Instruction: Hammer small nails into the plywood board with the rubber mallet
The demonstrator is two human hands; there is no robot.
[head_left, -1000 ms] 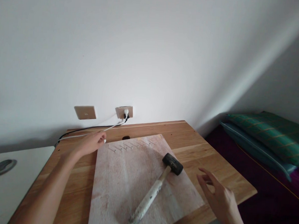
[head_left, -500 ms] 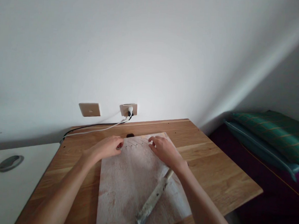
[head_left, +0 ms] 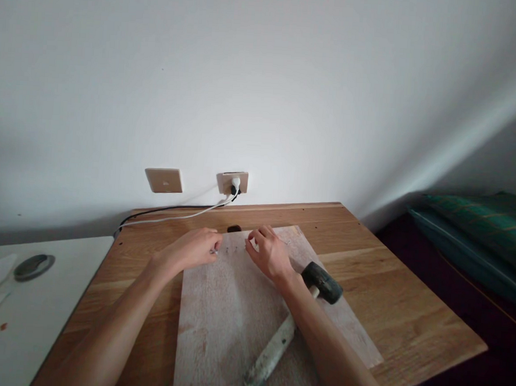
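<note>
My left hand (head_left: 197, 247) is closed above the far left part of a whitish, worn wooden board (head_left: 215, 318), with a small shiny nail (head_left: 214, 251) showing at its fingertips. Close by, a row of small nails (head_left: 236, 249) stands along the board's far end. My right hand (head_left: 269, 253) bends over that row, thumb and forefinger pinched around what seems to be another nail, mostly hidden. Beneath my right forearm lies a mallet with a black head (head_left: 322, 282) and a pale, stained handle (head_left: 274, 351), partly covered by the arm.
The board rests on a wooden desk (head_left: 408, 307). A white and a black cable (head_left: 182, 214) run along its back to a wall socket (head_left: 232, 183). At left is a white table (head_left: 74, 269) with a round grey cap (head_left: 34, 267); green cushions (head_left: 478, 230) lie right.
My right hand has moved left along the row, closer to my left hand, uncovering a nail at right. The mallet's head has come into sight. The view has shifted slightly.
</note>
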